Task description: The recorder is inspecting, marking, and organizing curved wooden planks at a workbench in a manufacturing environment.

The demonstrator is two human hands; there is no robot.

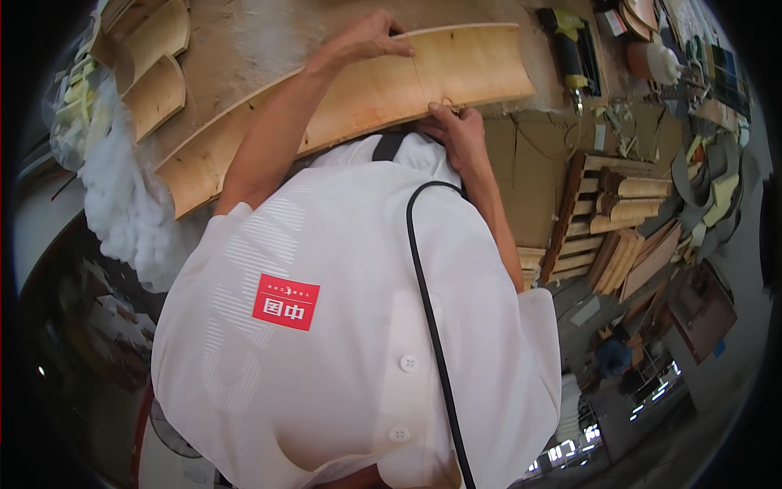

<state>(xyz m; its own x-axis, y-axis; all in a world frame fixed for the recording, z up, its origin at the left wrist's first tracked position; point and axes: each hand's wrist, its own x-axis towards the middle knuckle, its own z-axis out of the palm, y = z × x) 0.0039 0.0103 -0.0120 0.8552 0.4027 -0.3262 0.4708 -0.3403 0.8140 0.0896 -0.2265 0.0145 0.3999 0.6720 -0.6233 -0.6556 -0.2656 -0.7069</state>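
Note:
A long, curved plywood panel lies across the workbench in front of my body, with a thin seam running across it right of its middle. My left hand reaches over to the far edge near that seam, its fingers bent and closed on the wood. At the near edge, my right hand pinches the panel, thumb and finger pressed at the rim beside a small dark knot or hole. Part of the right hand's fingers is hidden beneath the panel.
A yellow-and-black nail gun and a bottle with a white cap lie right of the panel. More curved wood pieces and white fluffy stuffing are at left. A slatted wooden pallet holds curved pieces at lower right.

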